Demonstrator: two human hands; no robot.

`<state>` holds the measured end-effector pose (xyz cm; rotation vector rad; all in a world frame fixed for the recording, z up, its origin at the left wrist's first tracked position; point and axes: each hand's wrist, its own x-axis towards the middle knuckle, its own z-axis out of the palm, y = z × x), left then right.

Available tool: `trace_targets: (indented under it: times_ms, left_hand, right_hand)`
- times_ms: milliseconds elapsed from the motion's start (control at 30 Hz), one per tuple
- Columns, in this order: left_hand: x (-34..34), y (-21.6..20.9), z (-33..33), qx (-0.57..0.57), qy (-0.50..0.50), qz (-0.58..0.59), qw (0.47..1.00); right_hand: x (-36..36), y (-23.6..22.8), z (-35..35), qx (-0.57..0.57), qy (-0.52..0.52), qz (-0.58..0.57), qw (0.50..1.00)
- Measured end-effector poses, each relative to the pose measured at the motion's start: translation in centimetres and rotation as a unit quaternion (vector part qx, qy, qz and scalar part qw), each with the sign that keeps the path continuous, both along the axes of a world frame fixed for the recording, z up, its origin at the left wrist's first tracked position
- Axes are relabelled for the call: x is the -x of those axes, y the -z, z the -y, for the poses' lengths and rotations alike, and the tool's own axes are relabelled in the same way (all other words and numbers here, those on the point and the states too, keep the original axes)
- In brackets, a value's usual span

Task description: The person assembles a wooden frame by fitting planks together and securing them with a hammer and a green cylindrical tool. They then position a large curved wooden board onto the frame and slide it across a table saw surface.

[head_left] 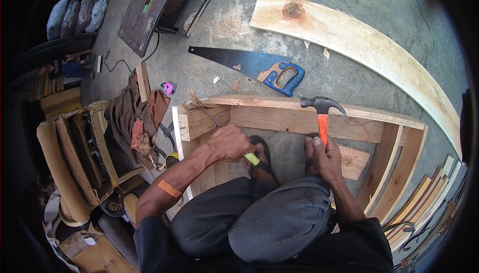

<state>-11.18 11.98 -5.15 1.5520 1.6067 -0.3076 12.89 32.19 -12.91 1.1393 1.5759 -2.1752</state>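
Note:
My left hand (230,143) is closed round a hand tool with a yellow-green handle (252,159) and a thin metal shaft (212,117). Screwdriver or narrow chisel, I cannot tell which. Its tip reaches the splintered top at the left corner of a wooden frame (284,102), where curled splinters (195,102) stand up. In my right hand (328,160) is a claw hammer (323,126), gripped by its orange handle, head up. The hammer's head overlaps the frame's far board in view; whether they touch is unclear. My feet are inside the frame.
Beyond the frame lie a handsaw (259,68) with a blue handle and a long plank (344,38). A table saw (164,8) stands far left. Nearer left are a pink tape measure (168,88), cloth (130,106) and a worn chair (75,168). Wood strips (416,208) lie right.

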Motion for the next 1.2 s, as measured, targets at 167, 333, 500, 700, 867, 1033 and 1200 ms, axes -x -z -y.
trace_targets:
  times_ms: [167, 333, 500, 700, 867, 1033, 1200]
  left_hand:
    - [-1.1, -0.3, -1.8, -0.096, -0.073, -0.020, 0.993]
    - [-5.6, -2.6, -8.2, -0.278, -0.183, 0.038, 0.942]
    - [3.1, -4.9, -13.5, -0.307, -0.368, 0.045, 0.877]
    - [11.5, -7.9, -11.0, -0.227, -0.544, 0.033, 0.807]
    - [11.8, -12.2, -11.1, -0.055, -0.448, -0.233, 0.862]
    - [12.7, -13.2, -3.5, 0.071, -0.252, -0.215, 0.941]
    - [14.2, -11.8, 0.3, 0.058, -0.335, -0.088, 0.936]
  right_hand:
    - [-0.2, 0.6, 0.7, -0.206, -0.058, -0.090, 0.973]
    - [0.7, -0.3, 0.0, -0.085, 0.004, -0.113, 0.990]
    - [2.2, -3.8, -3.0, -0.004, 0.077, -0.108, 0.991]
    - [2.4, -3.4, -4.5, -0.003, 0.074, -0.107, 0.991]
    - [2.5, -1.9, -5.3, -0.044, 0.049, -0.103, 0.992]
    - [3.6, -2.2, -6.2, -0.025, 0.009, -0.067, 0.997]
    - [5.2, -2.1, -6.1, -0.025, -0.027, -0.073, 0.997]
